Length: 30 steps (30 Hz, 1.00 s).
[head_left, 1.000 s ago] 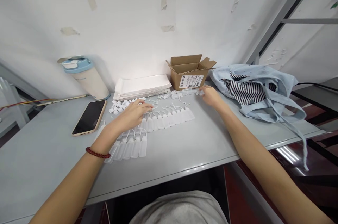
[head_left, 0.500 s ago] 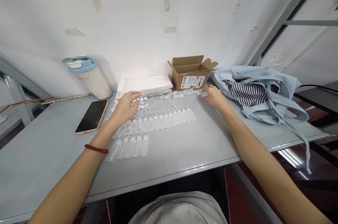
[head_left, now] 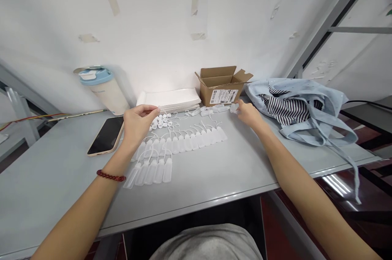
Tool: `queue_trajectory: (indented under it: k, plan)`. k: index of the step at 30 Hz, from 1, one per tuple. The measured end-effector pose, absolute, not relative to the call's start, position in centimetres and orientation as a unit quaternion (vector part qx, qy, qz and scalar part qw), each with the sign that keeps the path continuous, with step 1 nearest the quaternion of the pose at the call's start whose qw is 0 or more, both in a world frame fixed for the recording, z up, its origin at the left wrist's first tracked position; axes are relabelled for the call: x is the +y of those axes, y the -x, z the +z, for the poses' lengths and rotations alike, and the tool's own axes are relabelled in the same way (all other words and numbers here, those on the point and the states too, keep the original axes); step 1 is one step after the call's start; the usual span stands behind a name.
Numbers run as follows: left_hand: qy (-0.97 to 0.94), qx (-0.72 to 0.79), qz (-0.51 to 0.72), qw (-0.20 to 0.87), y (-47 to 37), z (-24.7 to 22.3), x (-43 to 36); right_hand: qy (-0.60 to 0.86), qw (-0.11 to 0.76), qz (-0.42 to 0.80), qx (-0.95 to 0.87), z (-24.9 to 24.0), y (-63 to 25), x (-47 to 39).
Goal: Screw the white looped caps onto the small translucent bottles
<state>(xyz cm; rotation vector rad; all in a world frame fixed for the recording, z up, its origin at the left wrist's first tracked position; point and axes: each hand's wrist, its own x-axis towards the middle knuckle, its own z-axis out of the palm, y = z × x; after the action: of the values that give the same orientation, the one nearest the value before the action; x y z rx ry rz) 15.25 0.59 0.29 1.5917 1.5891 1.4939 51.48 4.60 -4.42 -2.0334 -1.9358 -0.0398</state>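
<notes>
Many bottles (head_left: 175,144) line up mid-frame, maybe for easy reach; left hand (head_left: 137,124) pinches a cap (head_left: 159,109), right hand (head_left: 248,113) hold unclear.

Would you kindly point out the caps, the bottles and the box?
Caps (head_left: 160,122), head view: a cap in the pile.
Bottles (head_left: 181,143), head view: one bottle's body, longer row.
Box (head_left: 224,96), head view: label on its front.

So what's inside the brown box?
Looking in the brown box, I see only parts of its cardboard walls. Its front side hides the bottom, so anything lying there can't be seen. Small whitish bottles lie outside, in front.
</notes>
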Motion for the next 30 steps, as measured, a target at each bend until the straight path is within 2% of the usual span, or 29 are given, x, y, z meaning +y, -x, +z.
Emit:
queue_trajectory:
  k: [3, 6, 8, 10, 13, 18, 24, 30]
  plan:
    - [-0.578, 0.542, 0.552, 0.26, -15.8, 0.6, 0.0, 0.679, 0.24, 0.07, -0.69, -3.7, -50.1, 4.2]
    - [-0.597, 0.498, 0.559, 0.289, -16.7, 0.6, -0.7, 0.599, 0.363, 0.215, -0.68, -2.6, -47.3, 2.9]
    - [-0.619, 0.482, 0.546, 0.294, -17.4, 0.5, -1.4, 0.515, 0.416, 0.334, -0.671, -2.0, -45.1, 1.3]
    - [-0.641, 0.47, 0.527, 0.3, -18.2, 0.3, -2.0, 0.43, 0.43, 0.433, -0.665, -1.5, -42.9, -0.5]
    - [-0.666, 0.461, 0.499, 0.308, -19.1, 0.0, -2.9, 0.346, 0.397, 0.541, -0.655, -1.3, -40.3, -2.9]
    - [-0.708, 0.433, 0.454, 0.323, -19.7, 0.0, -3.6, 0.323, 0.392, 0.561, -0.654, -1.8, -38.9, -4.0]
    - [-0.734, 0.398, 0.434, 0.339, -19.6, 0.0, -3.7, 0.352, 0.411, 0.519, -0.662, -2.0, -39.6, -3.4]
    - [-0.766, 0.377, 0.431, 0.291, -19.9, -0.2, -4.0, 0.362, 0.414, 0.496, -0.672, -2.0, -39.5, -3.4]
